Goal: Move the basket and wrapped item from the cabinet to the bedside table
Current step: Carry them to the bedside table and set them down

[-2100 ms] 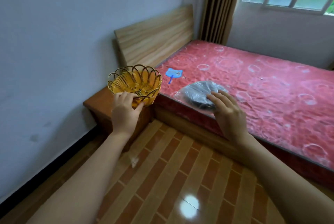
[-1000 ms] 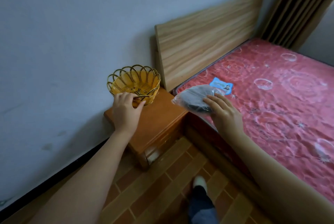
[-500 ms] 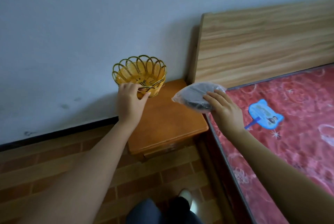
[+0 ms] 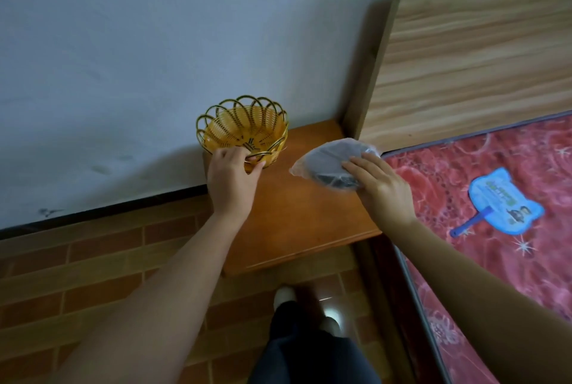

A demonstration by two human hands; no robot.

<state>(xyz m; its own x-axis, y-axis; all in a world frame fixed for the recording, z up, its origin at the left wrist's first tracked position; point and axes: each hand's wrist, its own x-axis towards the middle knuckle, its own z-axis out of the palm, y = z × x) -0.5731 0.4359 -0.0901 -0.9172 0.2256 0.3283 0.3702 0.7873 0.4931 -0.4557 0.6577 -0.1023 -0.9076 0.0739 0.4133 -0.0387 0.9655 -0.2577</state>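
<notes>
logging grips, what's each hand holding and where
Left hand grips the basket by its near rim; right hand holds the wrapped item by its near edge.

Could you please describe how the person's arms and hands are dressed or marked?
The left hand and right hand are ungloved, with no ring, watch or bracelet showing. Both forearms are uncovered to the frame's edge; no sleeve is in view.
</notes>
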